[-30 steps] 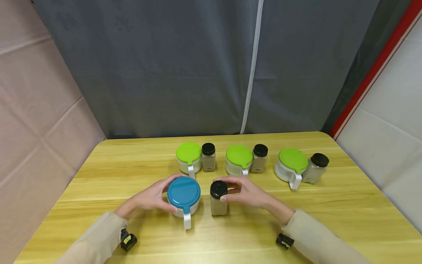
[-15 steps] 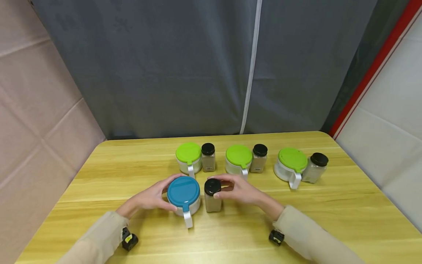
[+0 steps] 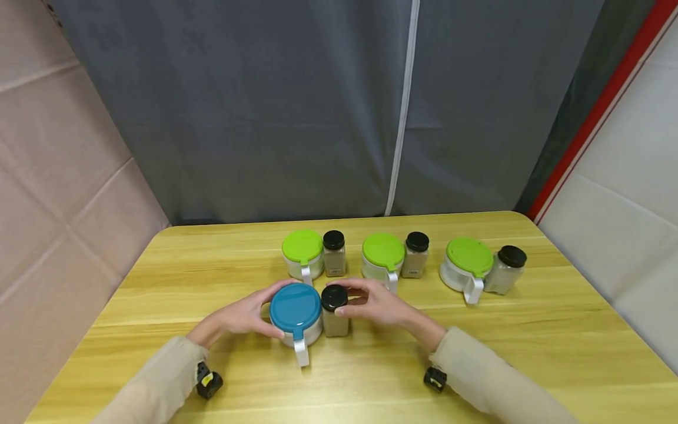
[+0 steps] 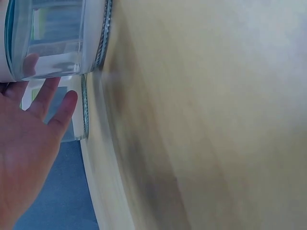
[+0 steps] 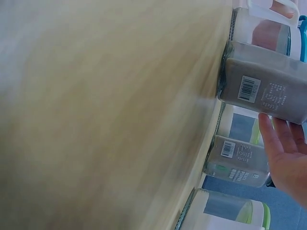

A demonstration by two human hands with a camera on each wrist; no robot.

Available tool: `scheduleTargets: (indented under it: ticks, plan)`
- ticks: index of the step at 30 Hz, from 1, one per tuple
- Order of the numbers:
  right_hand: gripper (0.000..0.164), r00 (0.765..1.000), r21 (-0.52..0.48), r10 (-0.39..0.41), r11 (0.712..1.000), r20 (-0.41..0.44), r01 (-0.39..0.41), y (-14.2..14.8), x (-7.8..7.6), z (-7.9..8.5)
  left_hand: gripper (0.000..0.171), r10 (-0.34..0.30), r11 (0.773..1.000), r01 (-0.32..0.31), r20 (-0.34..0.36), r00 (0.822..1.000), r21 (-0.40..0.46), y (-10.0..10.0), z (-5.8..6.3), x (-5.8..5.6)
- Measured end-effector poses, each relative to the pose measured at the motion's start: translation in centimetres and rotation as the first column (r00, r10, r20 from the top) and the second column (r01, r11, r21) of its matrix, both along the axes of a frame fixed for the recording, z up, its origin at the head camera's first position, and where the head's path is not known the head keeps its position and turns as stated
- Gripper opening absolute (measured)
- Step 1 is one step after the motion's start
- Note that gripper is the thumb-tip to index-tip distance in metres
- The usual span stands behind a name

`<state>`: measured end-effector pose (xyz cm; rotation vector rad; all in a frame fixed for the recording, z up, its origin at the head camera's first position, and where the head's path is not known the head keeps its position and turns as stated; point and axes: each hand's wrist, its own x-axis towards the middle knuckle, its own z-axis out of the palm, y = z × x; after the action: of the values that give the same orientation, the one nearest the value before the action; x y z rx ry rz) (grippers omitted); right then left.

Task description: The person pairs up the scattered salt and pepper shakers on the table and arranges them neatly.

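Observation:
My left hand holds a round glass seasoning jar with a blue lid from its left side, thumb in front and fingers behind. The jar's white handle points toward me. My right hand pinches a square spice bottle by its black cap, with its thumb and fingers. Grey-brown powder fills the bottle, and a barcode label shows on its side in the right wrist view. Both containers stand upright on the table, the bottle right beside the jar's right side.
Behind my hands, round jars with green lids stand in a row. Black-capped bottles stand at the right of each. A grey curtain hangs beyond the wooden table.
My right hand has moved left with the spice bottle, closing the gap to the blue-lidded jar. The left hand has stayed in place, and the jar's handle has turned very slightly.

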<state>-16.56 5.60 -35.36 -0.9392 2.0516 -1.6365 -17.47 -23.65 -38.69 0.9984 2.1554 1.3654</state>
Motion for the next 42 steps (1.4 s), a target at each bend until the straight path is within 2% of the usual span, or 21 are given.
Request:
scheduleTargets:
  ticks: [9, 20, 26, 28, 32, 34, 37, 40, 42]
  plan:
    - [0.048, 1.0, 0.027, -0.016, 0.999, -0.012, 0.017, -0.3, 0.1, 0.2, 0.086, 0.0, 0.999, 0.001, 0.029, 1.0, -0.047, -0.2, 0.3, -0.2]
    - [0.049, 1.0, 0.0, -0.007, 1.0, 0.009, 0.007, -0.4, 0.0, -0.1, 0.086, -0.004, 0.999, 0.008, 0.09, 0.996, -0.041, -0.3, 0.6, -0.1]
    - [0.051, 1.0, 0.006, 0.015, 1.0, -0.018, -0.015, -0.4, -0.1, 0.0, 0.082, 0.003, 1.0, -0.003, 0.068, 0.998, 0.003, -0.2, 0.8, -0.1]
    - [0.051, 0.999, 0.022, 0.012, 1.0, -0.032, -0.012, -0.2, 0.0, 0.1, 0.079, 0.023, 1.0, -0.024, 0.047, 0.999, 0.014, -0.2, 0.8, -0.2]
    - [0.05, 0.999, 0.011, 0.005, 1.0, -0.039, -0.004, 0.3, -0.1, 0.3, 0.064, 0.119, 0.993, -0.119, -0.02, 0.993, 0.029, -0.2, 1.1, -0.2]
    - [0.05, 0.999, -0.012, 0.001, 1.0, -0.038, -0.001, 0.7, -0.3, 0.2, 0.054, 0.178, 0.983, -0.175, -0.062, 0.982, 0.05, 0.0, 1.4, -0.2]
    - [0.048, 0.999, -0.048, -0.007, 0.999, -0.043, 0.005, 1.5, -0.7, -0.2, 0.039, 0.287, 0.957, -0.274, -0.156, 0.945, 0.101, 0.6, 2.0, 0.0]
    - [0.047, 0.996, -0.053, -0.033, 0.998, -0.082, 0.029, 2.6, -1.1, -0.6, 0.028, 0.408, 0.909, -0.368, -0.244, 0.88, 0.194, 1.7, 3.2, 0.6]
    - [0.045, 0.992, -0.054, -0.054, 0.997, -0.113, 0.048, 3.3, -1.3, -0.8, 0.024, 0.472, 0.874, -0.398, -0.288, 0.833, 0.279, 2.7, 4.2, 1.2]
